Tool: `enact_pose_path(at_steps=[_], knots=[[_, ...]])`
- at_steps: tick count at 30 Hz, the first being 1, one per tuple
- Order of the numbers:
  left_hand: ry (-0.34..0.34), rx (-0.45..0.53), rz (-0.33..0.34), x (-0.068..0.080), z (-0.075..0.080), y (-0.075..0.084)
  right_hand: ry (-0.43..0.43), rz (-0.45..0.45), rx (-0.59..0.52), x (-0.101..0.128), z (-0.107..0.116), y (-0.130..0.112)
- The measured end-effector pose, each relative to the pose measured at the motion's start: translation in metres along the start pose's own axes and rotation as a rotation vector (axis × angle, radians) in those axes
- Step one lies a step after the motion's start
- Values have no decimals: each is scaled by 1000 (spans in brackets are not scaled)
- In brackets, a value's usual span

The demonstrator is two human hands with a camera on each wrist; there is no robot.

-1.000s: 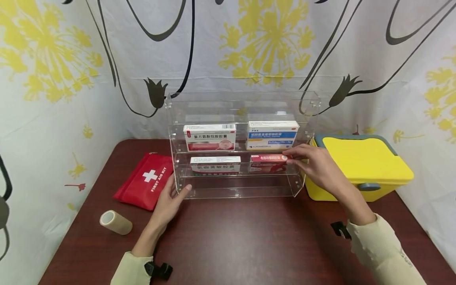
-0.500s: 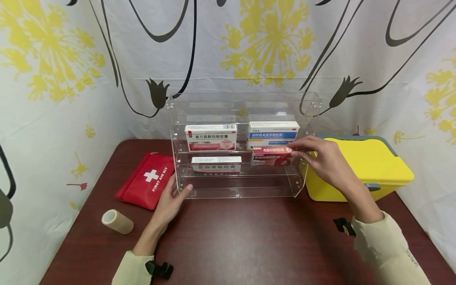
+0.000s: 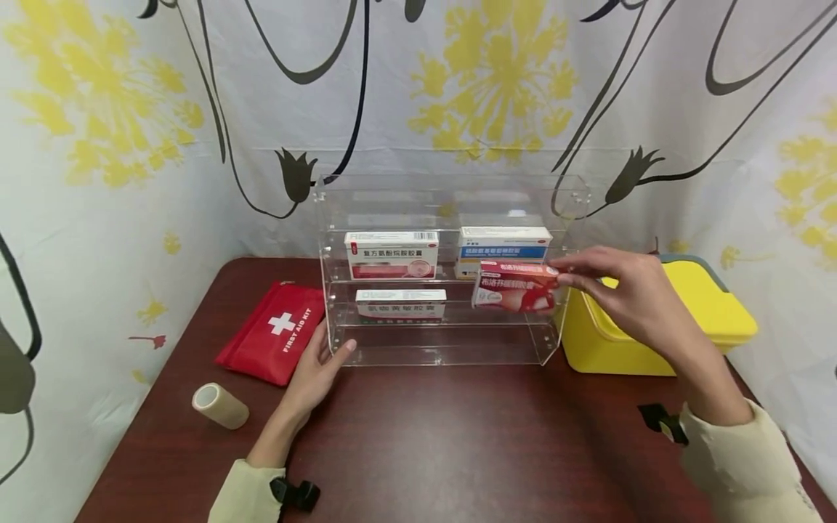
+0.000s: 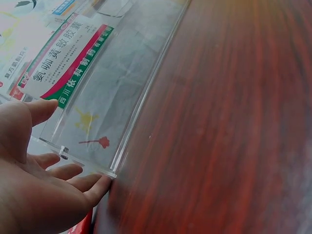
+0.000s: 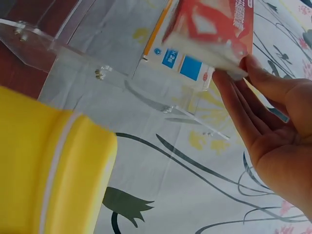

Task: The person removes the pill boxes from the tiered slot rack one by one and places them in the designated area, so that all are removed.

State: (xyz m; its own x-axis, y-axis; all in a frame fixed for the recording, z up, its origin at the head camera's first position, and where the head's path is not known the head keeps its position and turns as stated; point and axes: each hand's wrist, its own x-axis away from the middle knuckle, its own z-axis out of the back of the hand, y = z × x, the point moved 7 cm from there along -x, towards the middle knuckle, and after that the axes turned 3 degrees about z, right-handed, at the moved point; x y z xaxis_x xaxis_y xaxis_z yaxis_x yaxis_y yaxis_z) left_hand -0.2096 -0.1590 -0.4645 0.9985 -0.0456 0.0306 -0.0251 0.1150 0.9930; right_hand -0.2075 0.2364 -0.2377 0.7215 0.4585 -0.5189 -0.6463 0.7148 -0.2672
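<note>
The right hand (image 3: 631,294) pinched a red-and-white medicine box (image 3: 516,285) by its right end, fingertips and thumb curled onto it, and held it in the air in front of the clear acrylic rack (image 3: 556,319), at the rack's right side, about level with the middle shelf. The box lay at nine o'clock from that hand, tilted slightly with its printed face toward the camera. In the right wrist view the same box (image 5: 214,29) sat at eleven o'clock from the palm (image 5: 278,126), with the fingers reaching up along its end.

The left hand (image 3: 314,370) rested flat on the dark red table (image 3: 458,450), fingers straight and relaxed, holding nothing; its fingertips touched the rack's lower left corner, as the left wrist view showed at the acrylic edge (image 4: 112,171). The held box was well apart from this hand, at two o'clock from it.

Inside the rack, a white box with a red band (image 3: 391,254) and a white box with a blue band (image 3: 502,244) stood on the upper shelf, and a white box with a green band (image 3: 401,304) on the one below. A red first aid pouch (image 3: 275,330) lay at nine o'clock from the left hand, a roll of beige tape (image 3: 219,405) at eight o'clock, and a yellow lidded bin (image 3: 660,330) stood just beside the rack at three o'clock.
</note>
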Motion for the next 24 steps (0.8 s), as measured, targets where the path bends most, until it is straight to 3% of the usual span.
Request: enact_pose_path(at_steps=[5,13,17,24], knots=[[-21,6,-6,0,-4,3,-149,-75,-160,33,-20,12],[-16,-20,-7,0,-2,5,-425,-136,-361,79,-96,29],[-11,-12,2,0,-2,5,-498,-176,-457,90,-123,33],[-4,-7,12,0,-2,2,-534,-243,-503,99,-145,42]])
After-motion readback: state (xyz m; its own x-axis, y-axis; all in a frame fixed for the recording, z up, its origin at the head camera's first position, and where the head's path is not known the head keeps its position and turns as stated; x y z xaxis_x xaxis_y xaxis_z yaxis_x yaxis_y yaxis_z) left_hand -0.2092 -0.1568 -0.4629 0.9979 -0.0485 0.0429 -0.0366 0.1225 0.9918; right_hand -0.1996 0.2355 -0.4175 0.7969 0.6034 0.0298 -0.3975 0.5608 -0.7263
